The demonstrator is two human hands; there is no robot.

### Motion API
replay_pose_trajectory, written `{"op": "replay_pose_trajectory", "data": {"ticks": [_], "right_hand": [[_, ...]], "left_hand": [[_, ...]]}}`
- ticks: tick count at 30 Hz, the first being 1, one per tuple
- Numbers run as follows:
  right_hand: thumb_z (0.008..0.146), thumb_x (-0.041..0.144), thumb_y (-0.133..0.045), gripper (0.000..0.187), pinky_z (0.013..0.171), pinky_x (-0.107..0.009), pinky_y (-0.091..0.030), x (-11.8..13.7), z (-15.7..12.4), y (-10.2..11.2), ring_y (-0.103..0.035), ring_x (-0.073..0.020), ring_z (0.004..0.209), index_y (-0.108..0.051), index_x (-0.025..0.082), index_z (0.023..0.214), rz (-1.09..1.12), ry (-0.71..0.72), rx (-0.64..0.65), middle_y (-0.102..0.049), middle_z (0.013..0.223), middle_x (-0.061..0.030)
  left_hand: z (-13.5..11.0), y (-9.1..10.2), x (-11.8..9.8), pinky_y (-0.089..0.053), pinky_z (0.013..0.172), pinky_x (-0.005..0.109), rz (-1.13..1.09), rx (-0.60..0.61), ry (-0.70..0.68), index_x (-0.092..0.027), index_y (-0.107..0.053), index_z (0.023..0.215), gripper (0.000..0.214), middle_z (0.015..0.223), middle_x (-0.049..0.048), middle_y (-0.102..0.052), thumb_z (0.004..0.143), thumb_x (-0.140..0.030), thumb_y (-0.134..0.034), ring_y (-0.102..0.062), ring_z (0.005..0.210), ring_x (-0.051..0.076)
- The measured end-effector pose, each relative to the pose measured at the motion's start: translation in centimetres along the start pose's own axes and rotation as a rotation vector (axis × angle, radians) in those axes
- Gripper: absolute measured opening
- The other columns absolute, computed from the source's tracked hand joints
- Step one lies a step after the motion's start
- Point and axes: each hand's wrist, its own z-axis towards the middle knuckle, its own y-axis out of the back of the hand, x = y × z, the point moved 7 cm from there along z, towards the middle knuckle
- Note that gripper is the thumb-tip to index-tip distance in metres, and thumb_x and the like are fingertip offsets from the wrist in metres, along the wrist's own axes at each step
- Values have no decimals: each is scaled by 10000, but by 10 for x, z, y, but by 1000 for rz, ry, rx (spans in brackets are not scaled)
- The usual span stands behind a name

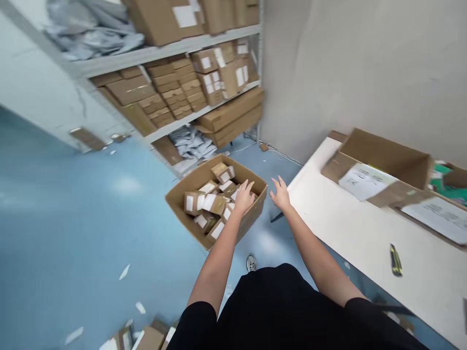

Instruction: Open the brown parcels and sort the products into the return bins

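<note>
Cardboard carton [255,212]: bottom hidden under parcels [214,204].
My left hand [244,198]: fingers spread over carton's three-o'clock rim, contact unclear.
My right hand [280,194]: empty, fingers parted, carton at nine o'clock.

Bright, even light around you. Soft glare patches on floor [91,233]. Open box [256,209] fairly clear, shadowed between contents. Writing on papers [367,181] along table's [328,214] wall-side edge smeared, unreadable. Your shelves [171,48] blurred, wide-angle tilted.
</note>
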Motion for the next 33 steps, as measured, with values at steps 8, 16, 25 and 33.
{"op": "replay_pose_trajectory", "data": {"ticks": [8, 16, 25, 33], "right_hand": [[899, 194, -608, 690, 1276, -533, -350, 164, 70, -173, -350, -336, 1556, -493, 202, 1579, 63, 342, 343, -339, 1706, -145], [897, 179, -610, 707, 1260, -547, -362, 187, 103, -311, -340, -352, 1559, -478, 185, 1592, 42, 438, 674, -318, 1718, -168], [851, 177, -749, 834, 1203, -507, -425, 138, 90, -468, -405, -378, 1524, -446, 234, 1625, -111, 438, 1193, -200, 1776, -137], [841, 99, -778, 835, 1190, -496, -435, 94, 56, -524, -555, -346, 1395, -489, 280, 1603, -118, 378, 1291, -146, 1790, -120]], "left_hand": [[-77, 97, 198, -357, 1281, 513, 36, -173, 463, -202, -492, 1571, 667, 1699, 147, -390, 921, -194, -644, -394, 1549, 334], [-118, 55, 295, -396, 1246, 512, -45, -134, 821, -258, -469, 1580, 732, 1723, 132, -359, 889, -224, -711, -402, 1548, 346], [-119, -62, 384, -460, 1192, 458, -286, 23, 1199, -217, -391, 1635, 891, 1738, 219, -297, 838, -183, -788, -467, 1524, 350], [-108, -157, 416, -508, 1139, 452, -371, 32, 1247, -240, -342, 1663, 950, 1778, 227, -150, 831, -164, -792, -460, 1528, 362]]}}
